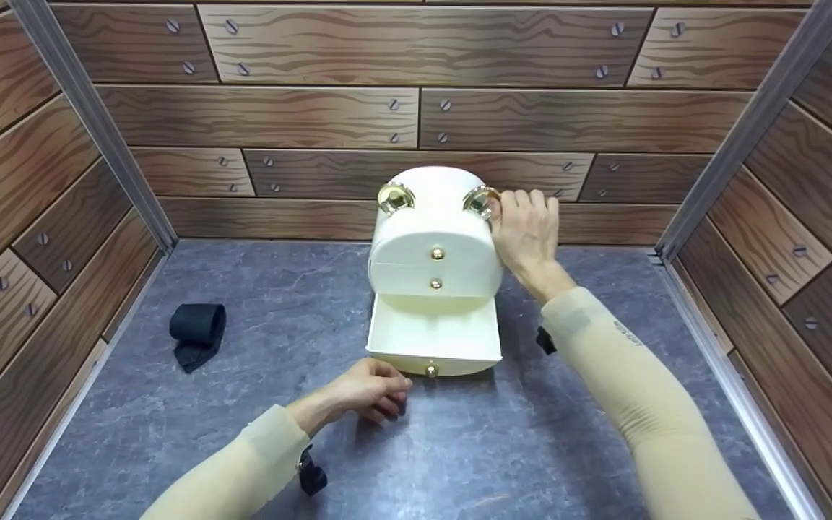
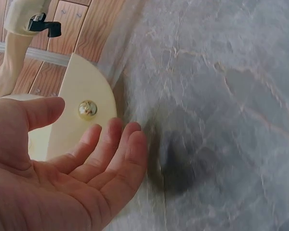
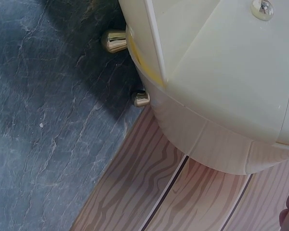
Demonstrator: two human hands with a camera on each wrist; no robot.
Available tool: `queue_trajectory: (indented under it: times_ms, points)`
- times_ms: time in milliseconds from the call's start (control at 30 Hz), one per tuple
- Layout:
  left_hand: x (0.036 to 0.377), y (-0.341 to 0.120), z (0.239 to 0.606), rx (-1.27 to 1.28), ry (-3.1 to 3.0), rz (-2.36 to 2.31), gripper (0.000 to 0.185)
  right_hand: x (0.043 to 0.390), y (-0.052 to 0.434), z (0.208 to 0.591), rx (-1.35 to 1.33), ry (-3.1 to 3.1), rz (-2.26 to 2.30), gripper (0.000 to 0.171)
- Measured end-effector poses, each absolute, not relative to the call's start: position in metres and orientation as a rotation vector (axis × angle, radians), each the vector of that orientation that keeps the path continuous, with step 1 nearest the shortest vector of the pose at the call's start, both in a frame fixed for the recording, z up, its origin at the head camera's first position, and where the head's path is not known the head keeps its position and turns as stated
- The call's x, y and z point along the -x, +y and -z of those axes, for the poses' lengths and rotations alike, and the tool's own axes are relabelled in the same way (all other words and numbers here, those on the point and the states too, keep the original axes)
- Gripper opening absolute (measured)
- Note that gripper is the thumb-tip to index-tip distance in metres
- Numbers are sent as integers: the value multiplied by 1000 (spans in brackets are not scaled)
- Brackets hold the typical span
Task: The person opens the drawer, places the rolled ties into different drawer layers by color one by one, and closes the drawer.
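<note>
So the cream jewelry box (image 1: 436,245) sits toward the back edge of the grey surface (image 1: 568,448), roughly centered, with its bottom drawer (image 1: 434,338) pulled out toward the person. Left hand (image 1: 369,390) is just in front of the drawer's gold knob (image 1: 431,370), fingers loosely curled, holding nothing. Right hand (image 1: 528,231) rests against the box's upper right side by a gold ring fitting (image 1: 481,201); can't tell whether it's actually gripping. Black rolled fabric (image 1: 198,332) lies near the left edge.
</note>
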State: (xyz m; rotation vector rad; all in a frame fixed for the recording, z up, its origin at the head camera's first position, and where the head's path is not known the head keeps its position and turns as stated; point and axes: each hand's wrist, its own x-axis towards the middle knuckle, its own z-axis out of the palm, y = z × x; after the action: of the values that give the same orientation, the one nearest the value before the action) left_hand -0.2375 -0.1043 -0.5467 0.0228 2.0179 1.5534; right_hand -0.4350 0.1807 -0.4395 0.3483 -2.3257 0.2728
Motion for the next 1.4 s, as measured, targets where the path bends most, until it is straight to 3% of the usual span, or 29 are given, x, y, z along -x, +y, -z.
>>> queue_trajectory:
  times_ms: [300,1400]
  points:
    - [237,-120,541,-28,2099,-1412,23,435,181,439,-349,-2330,-282,49]
    - [260,-178,516,-114,2603,-1025,24,435,181,439,-356,-2319,-280,47]
